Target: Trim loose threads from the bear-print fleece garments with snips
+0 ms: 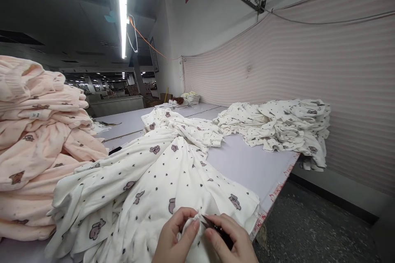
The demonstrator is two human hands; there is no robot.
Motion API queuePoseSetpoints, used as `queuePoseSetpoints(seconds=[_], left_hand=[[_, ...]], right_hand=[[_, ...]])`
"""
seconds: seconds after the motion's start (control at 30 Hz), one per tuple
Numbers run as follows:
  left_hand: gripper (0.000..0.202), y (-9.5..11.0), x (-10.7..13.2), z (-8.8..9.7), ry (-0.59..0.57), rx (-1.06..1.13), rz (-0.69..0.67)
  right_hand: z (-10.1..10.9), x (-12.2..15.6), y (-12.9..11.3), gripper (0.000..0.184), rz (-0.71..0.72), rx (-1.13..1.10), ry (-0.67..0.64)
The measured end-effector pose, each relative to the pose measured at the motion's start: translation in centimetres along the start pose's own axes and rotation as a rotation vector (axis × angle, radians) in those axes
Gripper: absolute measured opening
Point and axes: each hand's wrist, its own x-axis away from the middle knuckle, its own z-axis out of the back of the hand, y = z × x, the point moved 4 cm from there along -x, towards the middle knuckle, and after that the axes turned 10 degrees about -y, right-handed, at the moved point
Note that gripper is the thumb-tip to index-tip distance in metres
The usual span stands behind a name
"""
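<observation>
A white garment [166, 164] printed with brown bears and small dark dots lies spread over the table in front of me. My left hand [180, 232] pinches a gathered bit of its fabric between thumb and fingers at the near edge. Close beside it, my right hand [230, 236] is closed around small dark thread snips [209, 222]. The tips of the snips point left and meet the pinched cloth. Whether the blades touch a thread is too small to tell. The lower ends of both hands run out of the frame.
Pink bear-print garments [37, 139] are heaped high on the left. More white printed garments [284, 123] lie piled at the right, hanging over the edge of the pale table [243, 164]. A small folded stack [191, 98] sits at the far end. Striped cloth [308, 70] covers the wall.
</observation>
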Motion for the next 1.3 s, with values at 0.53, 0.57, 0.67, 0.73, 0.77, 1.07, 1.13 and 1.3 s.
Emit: queuePoseSetpoints(seconds=[0.53,0.57,0.67,0.73,0.77,1.07,1.13,1.3], left_hand=[[0.026,0.3,-0.5,-0.2,-0.059,-0.154,-0.069],[0.025,0.4,-0.6,-0.3,-0.066,-0.165,-0.064],[0.025,0.4,-0.6,-1.0,-0.122,-0.171,-0.069],[0.026,0.6,-0.6,-1.0,-0.131,-0.179,-0.080],[0.026,0.9,-0.6,-0.4,-0.089,-0.173,-0.091],[0.010,6.7,-2.2,6.1,0.232,0.093,-0.469],[0.016,6.2,-3.1,2.0,-0.012,-0.442,-0.432],[0.017,1.0,-5.0,-5.6,-0.236,-1.207,-0.318]], right_hand=[[0.5,-0.7,-0.7,0.023,0.004,-0.122,0.040],[0.4,-0.8,-0.7,0.023,0.006,-0.125,0.048],[0.3,-1.0,-0.5,0.025,-0.007,-0.172,0.034],[0.4,-0.9,0.1,0.029,-0.042,-0.223,0.033],[0.7,-0.7,0.6,0.032,-0.064,-0.235,0.062],[2.6,1.0,5.8,0.028,-0.251,-0.163,0.374],[1.9,0.4,6.1,0.025,-0.235,-0.293,0.330],[1.9,0.5,5.7,0.028,-0.189,-0.385,0.357]])
